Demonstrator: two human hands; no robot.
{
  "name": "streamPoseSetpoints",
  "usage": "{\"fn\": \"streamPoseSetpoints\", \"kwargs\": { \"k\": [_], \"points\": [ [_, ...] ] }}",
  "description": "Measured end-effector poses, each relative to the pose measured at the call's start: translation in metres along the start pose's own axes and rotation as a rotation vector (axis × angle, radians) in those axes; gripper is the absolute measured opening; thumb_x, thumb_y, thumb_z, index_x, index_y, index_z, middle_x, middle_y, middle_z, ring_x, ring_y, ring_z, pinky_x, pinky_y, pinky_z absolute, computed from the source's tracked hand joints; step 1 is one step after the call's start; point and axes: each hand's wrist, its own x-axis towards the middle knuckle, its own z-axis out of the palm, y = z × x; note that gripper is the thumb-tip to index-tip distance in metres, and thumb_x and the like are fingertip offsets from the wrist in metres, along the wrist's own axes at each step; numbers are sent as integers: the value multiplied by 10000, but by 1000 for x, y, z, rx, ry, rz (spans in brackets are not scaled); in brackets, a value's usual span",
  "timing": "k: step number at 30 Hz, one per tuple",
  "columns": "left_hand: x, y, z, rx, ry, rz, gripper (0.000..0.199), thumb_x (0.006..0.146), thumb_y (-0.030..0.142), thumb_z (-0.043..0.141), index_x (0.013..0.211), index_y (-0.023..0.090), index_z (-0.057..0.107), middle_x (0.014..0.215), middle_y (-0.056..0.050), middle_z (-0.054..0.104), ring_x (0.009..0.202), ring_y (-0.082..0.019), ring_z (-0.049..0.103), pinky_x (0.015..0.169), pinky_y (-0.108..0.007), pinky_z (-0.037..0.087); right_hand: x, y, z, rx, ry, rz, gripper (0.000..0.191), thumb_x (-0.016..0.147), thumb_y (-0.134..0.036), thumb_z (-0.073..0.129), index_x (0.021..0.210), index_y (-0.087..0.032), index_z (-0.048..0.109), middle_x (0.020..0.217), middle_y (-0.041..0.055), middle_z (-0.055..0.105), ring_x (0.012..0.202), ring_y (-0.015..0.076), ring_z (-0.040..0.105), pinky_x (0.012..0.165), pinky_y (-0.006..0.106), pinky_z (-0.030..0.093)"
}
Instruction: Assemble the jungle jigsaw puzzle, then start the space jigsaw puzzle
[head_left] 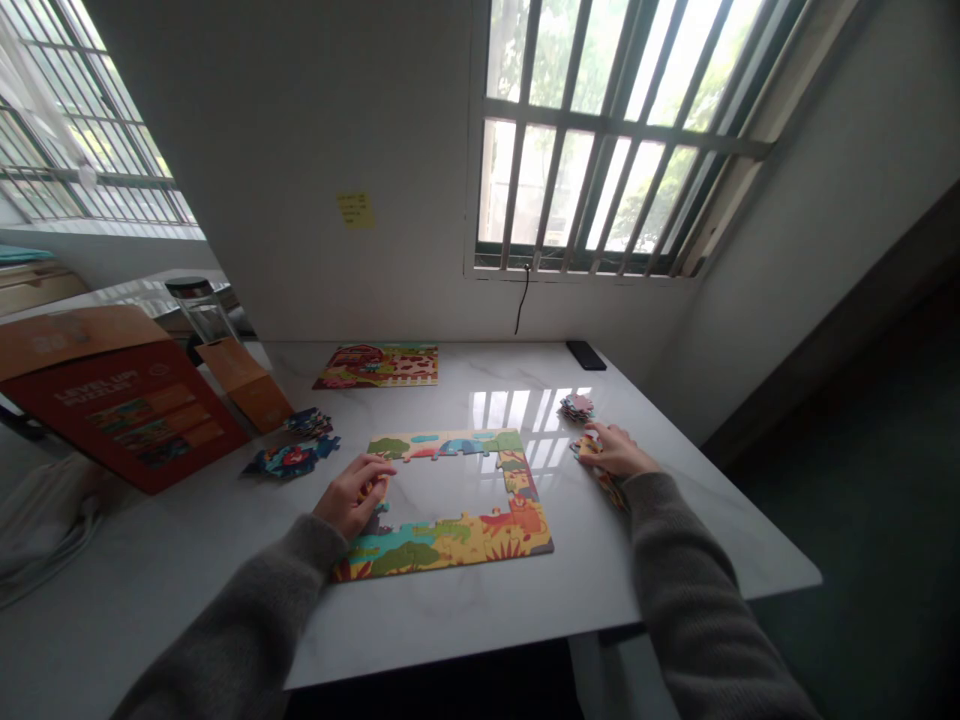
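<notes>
A jigsaw border [465, 535] with animals and trees lies joined on the white table, its middle showing bare tabletop. My left hand [354, 497] rests on the border's left side, with fingers bent and a little apart. To the right of the border, my right hand [616, 452] is closed over a small heap of puzzle pieces [611, 490], its fingertips on a yellowish piece [587, 447]. The palm hides part of that heap. Just beyond it sits another little stack of puzzle pieces [577, 406].
A farm-scene puzzle [379, 366] lies at the back, and a black phone [586, 355] at the back right. To the left are blue puzzle pieces [289, 460], a red puzzle box [142, 400], an orange box [244, 385] and a glass bottle [202, 312].
</notes>
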Motion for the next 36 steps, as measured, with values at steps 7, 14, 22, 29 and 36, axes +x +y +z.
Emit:
{"fn": "streamPoseSetpoints", "kwargs": {
  "k": [7, 14, 22, 29, 36],
  "points": [
    [12, 12, -4, -119, 48, -64, 211, 931, 294, 525, 987, 186, 698, 1007, -69, 659, 888, -188, 649, 746, -287, 529, -2, -17, -7, 548, 167, -176, 309, 708, -405, 769, 889, -193, 635, 852, 61, 629, 746, 203, 602, 714, 345, 513],
    [35, 56, 22, -394, -20, -188, 294, 962, 411, 519, 1027, 164, 665, 767, -28, 671, 779, -174, 649, 792, -315, 497, -44, -140, -5, 1170, 26, -331, 408, 804, -533, 709, 985, -174, 640, 770, 28, 680, 601, 138, 596, 519, 259, 479],
    [41, 67, 54, -834, -190, -307, 445, 821, 567, 693, 928, 170, 523, 675, 17, 600, 531, -114, 556, 531, -251, 440, -89, -231, 21, 1383, -206, -449, 351, 876, -538, 651, 922, -207, 543, 649, -23, 637, 509, 143, 626, 477, 275, 518],
    [40, 38, 45, -743, 6, -433, 345, 820, 501, 636, 772, 191, 494, 502, 53, 526, 458, -106, 487, 513, -246, 408, -68, -202, 30, 1362, 33, -230, 401, 870, -592, 612, 869, -194, 564, 766, 35, 685, 686, 179, 653, 598, 302, 531],
    [40, 18, 34, -685, 134, -512, 297, 809, 452, 605, 746, 164, 567, 556, 31, 536, 472, -95, 491, 473, -220, 372, -62, -187, 45, 1041, -87, -320, 506, 840, -652, 596, 776, -154, 657, 661, 27, 621, 613, 152, 540, 563, 276, 420]
  ]
}}
